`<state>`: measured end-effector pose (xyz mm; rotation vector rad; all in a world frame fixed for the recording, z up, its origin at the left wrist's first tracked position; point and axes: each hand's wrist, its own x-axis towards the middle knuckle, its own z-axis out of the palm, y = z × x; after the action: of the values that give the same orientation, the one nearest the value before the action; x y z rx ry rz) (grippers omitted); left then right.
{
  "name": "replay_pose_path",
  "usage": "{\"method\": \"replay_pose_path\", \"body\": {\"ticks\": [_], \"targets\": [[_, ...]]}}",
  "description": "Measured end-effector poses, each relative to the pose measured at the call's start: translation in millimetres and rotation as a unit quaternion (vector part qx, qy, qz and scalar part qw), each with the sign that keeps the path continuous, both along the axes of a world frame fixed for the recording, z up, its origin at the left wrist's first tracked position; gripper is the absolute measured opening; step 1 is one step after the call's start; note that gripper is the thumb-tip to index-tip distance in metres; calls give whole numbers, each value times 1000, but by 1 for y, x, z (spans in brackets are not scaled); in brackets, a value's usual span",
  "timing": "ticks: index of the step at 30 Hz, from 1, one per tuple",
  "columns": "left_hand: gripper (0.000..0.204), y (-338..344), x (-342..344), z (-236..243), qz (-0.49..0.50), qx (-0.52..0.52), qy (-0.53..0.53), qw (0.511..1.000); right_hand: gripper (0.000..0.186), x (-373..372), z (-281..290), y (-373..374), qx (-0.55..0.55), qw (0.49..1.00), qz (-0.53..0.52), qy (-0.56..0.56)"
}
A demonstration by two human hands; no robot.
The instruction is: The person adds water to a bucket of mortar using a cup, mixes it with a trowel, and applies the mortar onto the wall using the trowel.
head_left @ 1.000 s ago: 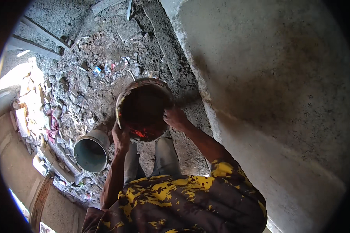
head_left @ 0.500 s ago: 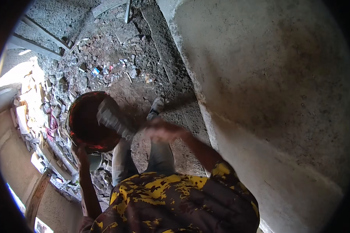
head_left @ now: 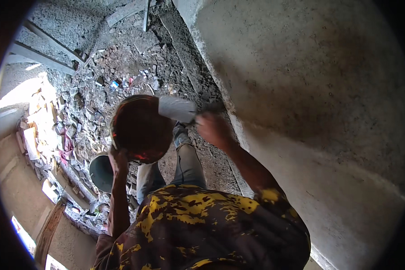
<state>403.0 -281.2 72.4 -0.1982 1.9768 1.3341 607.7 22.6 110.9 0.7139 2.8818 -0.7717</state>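
Observation:
My left hand (head_left: 118, 158) is closed on the near left rim of a round, dark reddish-brown basin (head_left: 142, 128), which is held up in front of my legs. My right hand (head_left: 214, 130) is wrapped round the handle of a trowel (head_left: 178, 108). The trowel's pale grey blade points left, over the basin's right rim. Shadow hides what lies in the basin. Below my left hand, a grey-green bucket (head_left: 102, 173) lies or stands on the rubble; its dark opening shows.
A rough plastered wall (head_left: 292, 90) slopes along my right side. Rubble and litter (head_left: 139, 76) cover the ground ahead. Broken pieces (head_left: 49, 130) are heaped in bright light at the left. Metal bars (head_left: 49, 51) stand at the far left. A wooden post (head_left: 47, 229) rises at the near left.
The basin has moved right in my left hand, uncovering more of the bucket. My right hand has moved right and up, drawing the trowel from over the basin's middle to its right rim.

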Motion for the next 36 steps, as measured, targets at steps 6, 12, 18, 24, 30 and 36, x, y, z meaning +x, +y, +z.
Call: {"method": "replay_pose_path", "body": {"ticks": [6, 12, 18, 24, 30, 36], "targets": [[38, 32, 10, -7, 51, 150, -8, 987, 20, -42, -103, -84, 81, 983, 152, -63], [41, 34, 20, 6, 31, 138, 74, 987, 13, -75, 8, -44, 113, 975, 156, -111], [51, 31, 17, 27, -13, 40, 100, 994, 17, -75, -69, -19, 273, 930, 208, -130], [46, -4, 6, 49, 8, 37, 104, 994, 26, -76, -62, -94, -118, 970, 203, -70], [28, -16, -1, 59, 114, 75, 50, 989, 26, -69, -38, -109, -41, 991, 126, -13], [31, -68, 2, 33, 48, -17, 142, 989, 25, -81, -55, -88, -318, 921, 193, 120]]}}
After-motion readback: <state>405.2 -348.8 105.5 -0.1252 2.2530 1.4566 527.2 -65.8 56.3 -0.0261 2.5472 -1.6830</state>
